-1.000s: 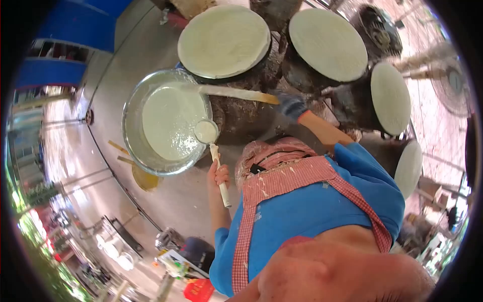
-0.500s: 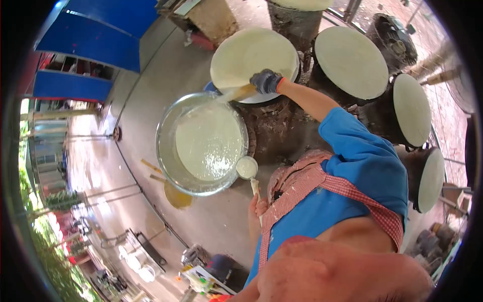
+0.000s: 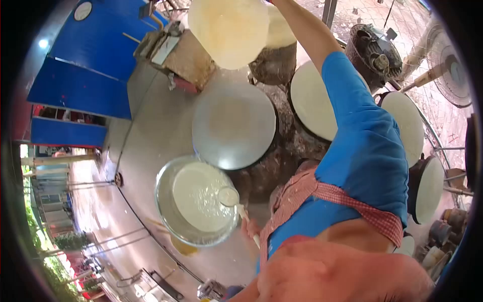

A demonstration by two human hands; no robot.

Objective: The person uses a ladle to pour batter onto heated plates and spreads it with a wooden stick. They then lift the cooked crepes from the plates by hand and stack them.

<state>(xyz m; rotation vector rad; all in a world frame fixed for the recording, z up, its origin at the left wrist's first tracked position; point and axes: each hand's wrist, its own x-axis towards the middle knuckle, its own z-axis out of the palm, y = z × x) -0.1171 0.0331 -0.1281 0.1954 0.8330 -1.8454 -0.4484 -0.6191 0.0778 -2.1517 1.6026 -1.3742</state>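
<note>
My left hand (image 3: 248, 230) is closed round the handle of a ladle (image 3: 229, 197). The ladle's cup, filled with white batter, is over the near rim side of a large metal bowl (image 3: 160, 201) of batter. My right arm (image 3: 309, 32) stretches up to the top edge, where the frame cuts off the hand. Beside its wrist a thin, pale round sheet (image 3: 229, 32) hangs in the air; what bears it is hidden. Below the sheet, a round grey griddle top (image 3: 234, 126) lies bare beside the bowl.
Several more round cooking tops stand to the right, one with a white cover (image 3: 314, 100). A fan (image 3: 450, 70) is at the far right. A brown box-like stand (image 3: 188, 60) and blue panels (image 3: 75, 90) are at upper left. A yellow round object (image 3: 183, 246) lies behind the bowl.
The pale sheet has come off the nearest griddle and moved up. My gloved right hand has gone out of frame with the arm reaching farther. The ladle has moved over the batter.
</note>
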